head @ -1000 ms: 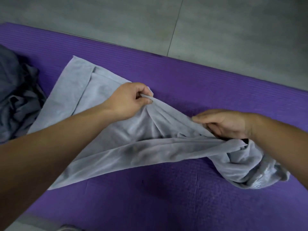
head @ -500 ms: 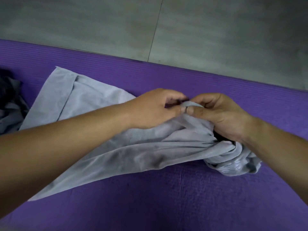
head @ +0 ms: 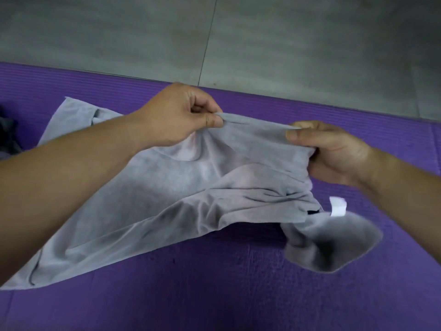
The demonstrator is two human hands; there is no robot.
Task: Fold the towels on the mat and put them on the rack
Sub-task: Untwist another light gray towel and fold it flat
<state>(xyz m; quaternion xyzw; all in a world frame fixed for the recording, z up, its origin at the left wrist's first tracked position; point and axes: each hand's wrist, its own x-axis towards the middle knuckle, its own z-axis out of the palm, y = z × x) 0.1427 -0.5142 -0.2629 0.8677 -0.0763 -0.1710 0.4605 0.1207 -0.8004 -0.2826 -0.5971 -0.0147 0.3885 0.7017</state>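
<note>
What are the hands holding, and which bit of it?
The grey towel. The left-hand grip and right-hand grip each hold its lifted upper edge, apart from each other; the rest trails onto the purple mat.

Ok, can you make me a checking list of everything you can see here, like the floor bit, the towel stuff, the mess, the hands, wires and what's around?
Surface: purple mat, ribbed, lying flat on the floor.
Job's things: grey towel, not folded; its left part lies on the mat, its top edge is lifted, and its right end hangs bunched, with a white tag showing.
Clutter: dark cloth heaped at the mat's left edge, mostly cut off by the picture.
Grippers: left hand pinches the towel's top edge; right hand grips the same edge further along.
Cables: nothing seen.
Surroundings: grey floor tiles with a seam, beyond the mat.
</note>
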